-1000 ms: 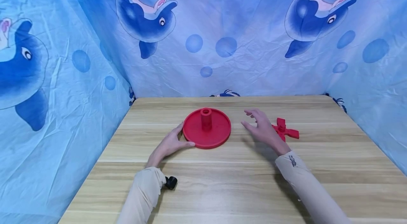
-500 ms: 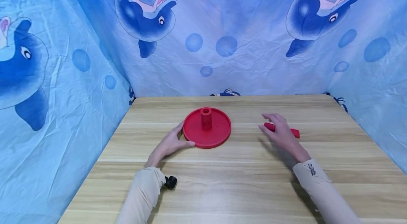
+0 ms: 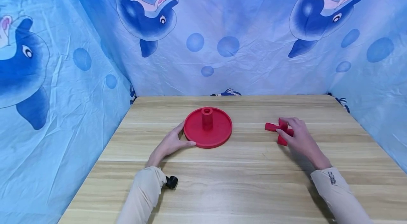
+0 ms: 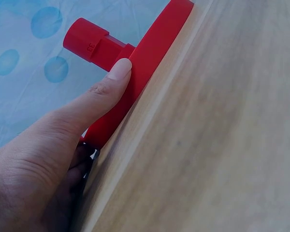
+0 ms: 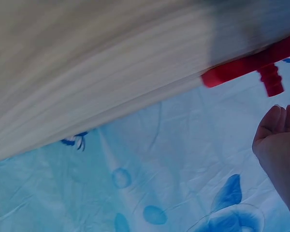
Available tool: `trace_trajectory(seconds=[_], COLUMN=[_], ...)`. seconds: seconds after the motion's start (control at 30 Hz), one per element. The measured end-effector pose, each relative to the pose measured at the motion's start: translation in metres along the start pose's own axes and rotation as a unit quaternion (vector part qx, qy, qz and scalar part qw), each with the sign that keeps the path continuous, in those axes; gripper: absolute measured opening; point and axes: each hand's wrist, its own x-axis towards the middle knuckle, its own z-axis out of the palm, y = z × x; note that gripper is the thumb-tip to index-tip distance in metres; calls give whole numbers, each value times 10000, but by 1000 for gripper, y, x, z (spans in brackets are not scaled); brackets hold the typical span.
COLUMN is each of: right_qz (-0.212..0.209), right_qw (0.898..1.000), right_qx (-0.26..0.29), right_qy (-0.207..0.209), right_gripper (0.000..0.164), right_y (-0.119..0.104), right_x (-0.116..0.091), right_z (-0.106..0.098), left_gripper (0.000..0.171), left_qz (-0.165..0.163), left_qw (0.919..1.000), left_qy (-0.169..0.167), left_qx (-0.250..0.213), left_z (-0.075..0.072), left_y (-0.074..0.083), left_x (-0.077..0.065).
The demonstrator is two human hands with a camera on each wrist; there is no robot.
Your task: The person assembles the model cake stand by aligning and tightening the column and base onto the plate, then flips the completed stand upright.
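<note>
A red round base [image 3: 197, 135] with a raised rim and an upright hollow post lies flat on the table, left of centre. My left hand [image 3: 170, 145] holds it by the rim, with the thumb at the front edge and the fingers round the left side. The left wrist view shows the thumb [image 4: 117, 75] against the side of the base. My right hand [image 3: 300, 138] hovers over a red cross-shaped piece [image 3: 282, 140] and partly hides it. In the right wrist view, a ribbed peg [image 5: 270, 79] stands up from that piece, and the loosely bent fingers stay apart from it.
The wooden table [image 3: 222, 181] reaches back to a blue curtain [image 3: 248, 72] printed with dolphins, which also hangs on both sides. A small black device [image 3: 171, 182] sits at the left wrist.
My right hand has moved to the right, from beside the cross-shaped piece to above it. The left hand and the round base have kept their place.
</note>
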Motion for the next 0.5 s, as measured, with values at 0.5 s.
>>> trace_trajectory(seconds=[0.5], right_qz=[390], right_qw=[9978], right_qx=[-529], right_qy=[-123], right_gripper=[56], right_y=[33], right_x=[-17], right_z=[-19], left_gripper=[116], left_qz=[-97], left_qw=[9999], left_qy=[7], left_qx=[46], left_z=[2], left_y=[0], left_x=[0])
